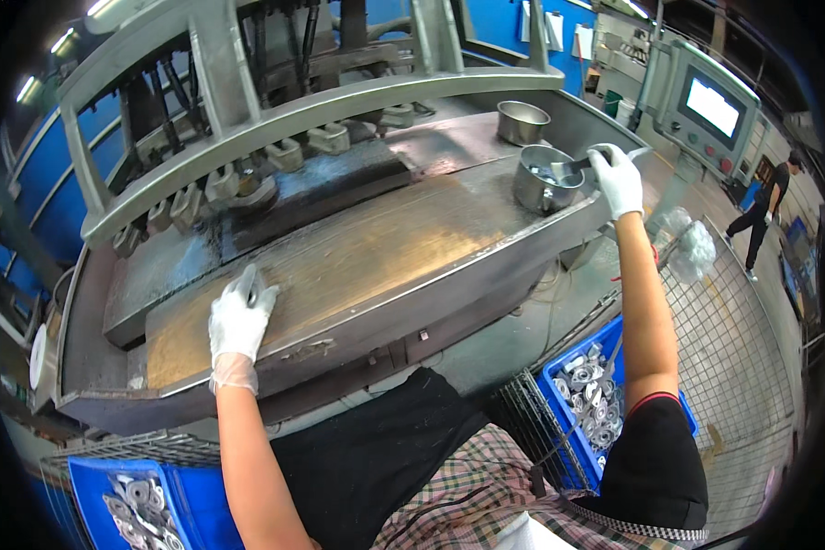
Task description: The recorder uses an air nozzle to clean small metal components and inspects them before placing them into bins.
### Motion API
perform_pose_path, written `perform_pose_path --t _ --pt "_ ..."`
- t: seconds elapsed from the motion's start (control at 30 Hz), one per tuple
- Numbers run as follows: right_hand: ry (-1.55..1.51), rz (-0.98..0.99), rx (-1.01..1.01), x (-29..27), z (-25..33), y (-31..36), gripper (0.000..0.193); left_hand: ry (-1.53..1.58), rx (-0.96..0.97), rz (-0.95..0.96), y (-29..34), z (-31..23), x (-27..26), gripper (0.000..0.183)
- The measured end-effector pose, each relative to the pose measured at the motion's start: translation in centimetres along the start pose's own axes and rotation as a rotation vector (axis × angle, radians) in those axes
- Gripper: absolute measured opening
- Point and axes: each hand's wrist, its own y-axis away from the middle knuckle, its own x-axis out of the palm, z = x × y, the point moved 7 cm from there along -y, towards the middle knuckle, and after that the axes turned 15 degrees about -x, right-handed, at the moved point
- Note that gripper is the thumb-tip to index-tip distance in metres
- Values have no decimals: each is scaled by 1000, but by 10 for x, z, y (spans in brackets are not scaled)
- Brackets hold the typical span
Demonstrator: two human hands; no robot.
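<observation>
My right hand, in a white glove, grips the handle of a brush. The brush's dark end dips into a steel pot that stands at the right end of the machine bed. My left hand, also gloved, is over the left part of a brown, worn board. Between its thumb and fingers is a small grey metal part, largely hidden by the glove. A second steel pot stands just behind the first.
A metal frame with a row of clamps spans the bed's far side. Blue bins of grey metal parts stand at lower left and lower right. A control panel rises at right; beyond it a person walks.
</observation>
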Motion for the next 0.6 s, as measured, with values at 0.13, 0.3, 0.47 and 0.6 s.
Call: perform_pose_path --t 0.13,0.3,0.47,0.6 --pt "-24 151 89 16 -14 3 27 -16 -11 11 -1 -2 1 56" --pt "-68 152 145 18 -13 7 26 -19 -23 17 -1 -1 -1 55" --pt "-170 -75 -5 1 2 3 23 -15 -24 21 -1 1 0 55" --pt "-263 -105 38 5 -14 5 23 -15 -23 23 0 0 0 55"
